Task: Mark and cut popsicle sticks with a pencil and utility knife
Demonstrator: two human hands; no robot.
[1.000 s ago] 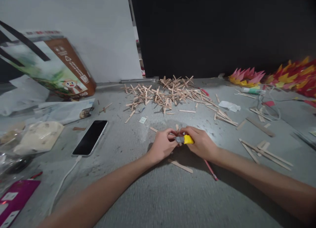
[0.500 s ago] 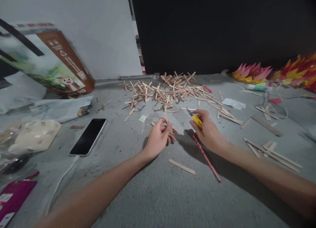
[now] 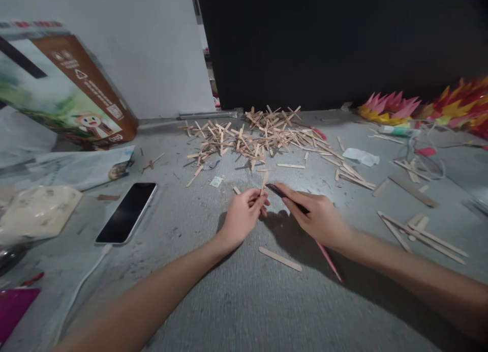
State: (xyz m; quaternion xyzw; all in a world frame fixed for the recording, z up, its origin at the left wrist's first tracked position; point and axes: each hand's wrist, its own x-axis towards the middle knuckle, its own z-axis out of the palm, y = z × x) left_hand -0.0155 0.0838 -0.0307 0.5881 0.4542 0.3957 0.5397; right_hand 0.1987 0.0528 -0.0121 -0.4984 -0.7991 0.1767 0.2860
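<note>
My left hand pinches a flat wooden craft stick that points up and away from me. My right hand is closed round a utility knife, its dark side showing. The knife's tip is close to the held stick; whether they touch I cannot tell. Under my right hand lies a red pencil, partly covered. A single loose craft stick rests on the grey table in front of my hands. Beyond them spreads a heap of crossed wooden sticks.
At left lie a phone with a white cable, a plastic packet and a printed box. To the right are more loose sticks, a white paper scrap and pink-and-yellow paper petals. A black panel stands behind.
My right hand has moved left, bringing the knife up to the stick and turning it so the yellow side no longer shows. The stick in my left hand now tilts slightly right.
</note>
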